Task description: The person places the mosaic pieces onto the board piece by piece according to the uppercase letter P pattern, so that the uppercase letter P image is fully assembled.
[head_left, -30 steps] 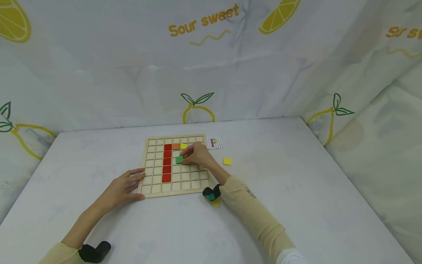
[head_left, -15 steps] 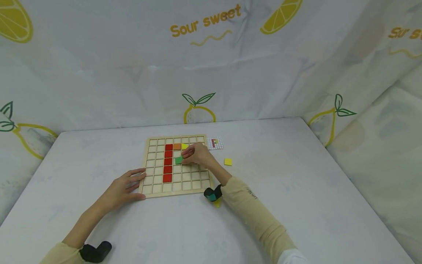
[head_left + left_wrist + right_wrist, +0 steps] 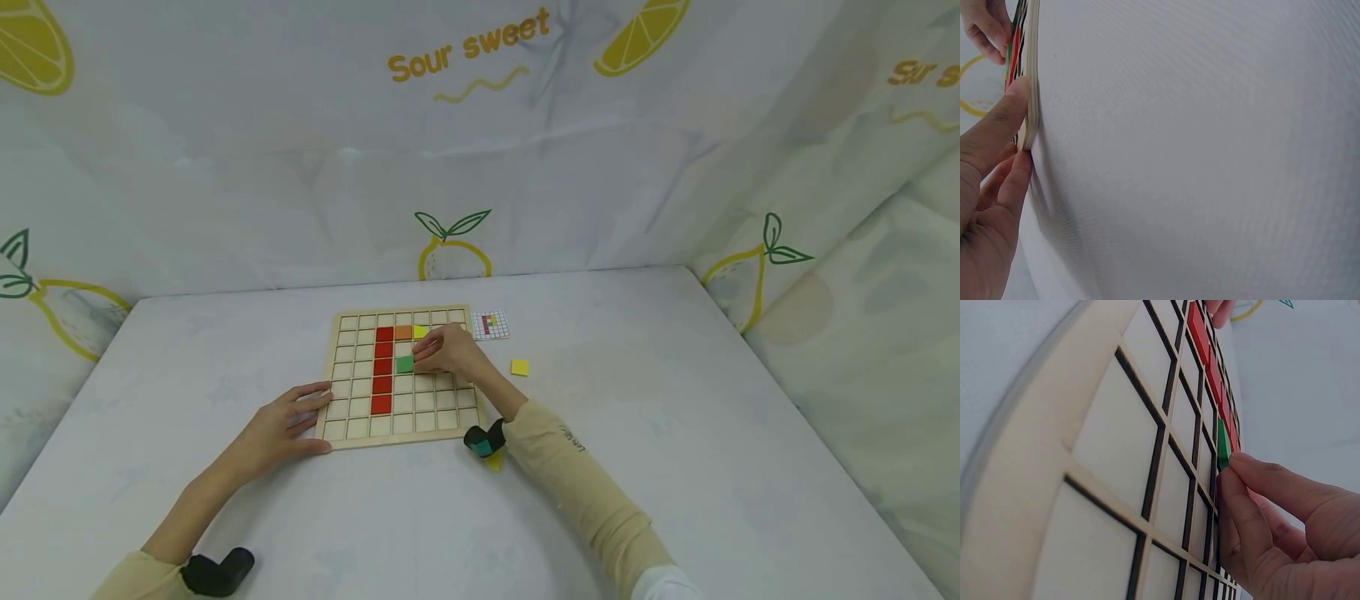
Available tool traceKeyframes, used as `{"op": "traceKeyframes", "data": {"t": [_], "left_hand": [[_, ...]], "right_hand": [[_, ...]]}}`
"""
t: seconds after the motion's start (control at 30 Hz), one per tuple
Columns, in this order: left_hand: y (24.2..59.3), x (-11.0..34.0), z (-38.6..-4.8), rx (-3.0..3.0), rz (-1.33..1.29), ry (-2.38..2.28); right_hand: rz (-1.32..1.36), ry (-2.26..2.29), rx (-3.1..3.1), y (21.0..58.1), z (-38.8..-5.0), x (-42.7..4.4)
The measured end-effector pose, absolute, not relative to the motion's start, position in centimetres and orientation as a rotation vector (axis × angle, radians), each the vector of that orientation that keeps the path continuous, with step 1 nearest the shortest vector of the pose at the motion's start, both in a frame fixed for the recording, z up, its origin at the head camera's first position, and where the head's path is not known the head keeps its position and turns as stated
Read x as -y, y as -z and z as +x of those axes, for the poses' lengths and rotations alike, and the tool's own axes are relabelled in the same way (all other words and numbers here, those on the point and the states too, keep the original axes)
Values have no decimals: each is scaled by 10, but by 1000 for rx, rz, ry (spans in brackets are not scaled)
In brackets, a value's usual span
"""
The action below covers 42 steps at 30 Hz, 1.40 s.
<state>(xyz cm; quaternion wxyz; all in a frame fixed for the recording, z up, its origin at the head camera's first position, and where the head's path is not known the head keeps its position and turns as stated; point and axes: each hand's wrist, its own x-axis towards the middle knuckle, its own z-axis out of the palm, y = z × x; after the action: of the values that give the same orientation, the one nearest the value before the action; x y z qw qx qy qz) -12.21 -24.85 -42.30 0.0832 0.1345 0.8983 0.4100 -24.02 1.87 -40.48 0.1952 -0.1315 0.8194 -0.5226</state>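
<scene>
A wooden grid board [image 3: 360, 440] lies on the table, with a column of red tiles [image 3: 382, 384], an orange tile [image 3: 403, 332] and a yellow tile [image 3: 420, 332] in its squares. My right hand [image 3: 452, 352] pinches a green tile [image 3: 405, 364] by its edge, between thumb and fingertips. In the right wrist view this green tile [image 3: 1224, 445] is slightly tilted, right beside the red column. My left hand [image 3: 272, 429] rests against the board's near left corner, fingers fairly straight and spread; in the left wrist view its thumb [image 3: 1007, 115] touches the frame.
A small printed pattern card [image 3: 491, 325] lies by the board's far right corner. One loose yellow tile [image 3: 519, 367] is right of the board; another yellow piece [image 3: 494, 461] shows partly behind the right wrist's black camera mount [image 3: 484, 439]. A lemon-print cloth [image 3: 300, 208] hangs behind the table.
The green tile has shifted slightly left, toward the red column, and sits straighter in line with the grid. My left hand stays at the board's corner.
</scene>
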Motion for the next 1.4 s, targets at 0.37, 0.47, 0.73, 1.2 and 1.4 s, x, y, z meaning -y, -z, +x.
{"op": "traceKeyframes", "data": {"t": [0.37,0.47,0.73,1.2,1.4], "left_hand": [[422,248,-122,-2677,396,-1240],[421,248,-121,-2676,400,-1241],[419,247,-120,-2679,416,-1239],[419,246,-120,-2697,434,-1218],[418,246,-120,-2692,440,-1224]], "right_hand": [[-324,1462,-2262,402,-239,-17],[-328,1462,-2263,401,-239,-17],[-329,1478,-2203,400,-240,-21],[-199,1534,-2041,391,-237,-72],[-215,1502,-2032,384,-224,-107]]}}
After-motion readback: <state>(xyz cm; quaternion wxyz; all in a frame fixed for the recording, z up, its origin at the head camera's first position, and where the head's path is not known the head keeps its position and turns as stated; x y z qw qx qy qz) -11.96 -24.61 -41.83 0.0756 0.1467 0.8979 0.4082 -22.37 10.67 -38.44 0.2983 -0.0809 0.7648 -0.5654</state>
